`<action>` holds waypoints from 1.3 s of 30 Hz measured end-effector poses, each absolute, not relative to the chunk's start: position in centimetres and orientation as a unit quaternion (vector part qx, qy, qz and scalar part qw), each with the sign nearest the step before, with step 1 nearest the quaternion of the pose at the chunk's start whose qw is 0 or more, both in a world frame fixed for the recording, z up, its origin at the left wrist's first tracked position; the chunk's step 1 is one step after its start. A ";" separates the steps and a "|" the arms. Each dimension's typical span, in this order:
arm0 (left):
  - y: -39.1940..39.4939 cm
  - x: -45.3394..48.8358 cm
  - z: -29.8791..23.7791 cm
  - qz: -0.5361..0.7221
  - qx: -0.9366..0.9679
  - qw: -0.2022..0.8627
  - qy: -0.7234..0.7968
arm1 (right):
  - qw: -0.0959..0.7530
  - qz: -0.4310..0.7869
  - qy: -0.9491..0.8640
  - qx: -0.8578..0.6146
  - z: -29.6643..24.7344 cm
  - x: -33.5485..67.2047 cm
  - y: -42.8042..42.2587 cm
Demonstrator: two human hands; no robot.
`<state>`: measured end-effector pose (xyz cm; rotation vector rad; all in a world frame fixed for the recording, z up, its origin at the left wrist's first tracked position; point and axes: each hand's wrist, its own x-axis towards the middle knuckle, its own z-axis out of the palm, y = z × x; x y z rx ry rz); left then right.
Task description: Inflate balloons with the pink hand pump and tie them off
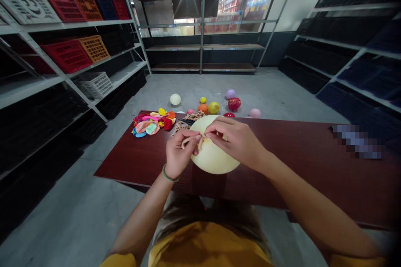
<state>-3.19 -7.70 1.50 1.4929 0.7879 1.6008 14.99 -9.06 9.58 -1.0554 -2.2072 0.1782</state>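
Observation:
A pale yellow inflated balloon is in front of me, above the near part of the table. My left hand, with a green band at its wrist, pinches a beige cord between thumb and fingers at the balloon's neck. From the other side, my right hand is closed in a pinch on the cord at the same spot, its fingers lying over the balloon. The fingertips of both hands nearly meet, and they partly hide the neck. Just behind the balloon lies a heap of beige cords with something black among them.
The dark red table carries a pile of limp coloured balloons at left and a blurred flat item at right. Inflated balloons, including a red one, lie on the floor beyond. Shelves with crates line the left side.

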 end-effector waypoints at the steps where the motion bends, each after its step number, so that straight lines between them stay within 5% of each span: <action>1: -7.7 -3.1 1.6 0.631 0.587 0.397 0.316 | 0.339 0.058 -0.847 -0.404 9.5 15.1 -9.1; 15: -8.6 -2.8 3.0 0.616 0.564 0.425 0.348 | 0.369 -0.219 -0.826 -0.367 8.9 15.8 -10.0; 27: -8.4 -1.5 3.5 0.603 0.568 0.459 0.321 | 0.389 -0.257 -0.798 -0.382 8.0 16.7 -10.0; 33: -6.8 -0.2 3.6 0.634 0.565 0.457 0.266 | 0.468 -0.092 -0.778 -0.409 7.9 19.7 -9.4; 39: -5.5 0.3 0.9 0.591 0.581 0.494 0.263 | 0.621 0.291 -0.570 -0.452 3.1 21.9 -7.3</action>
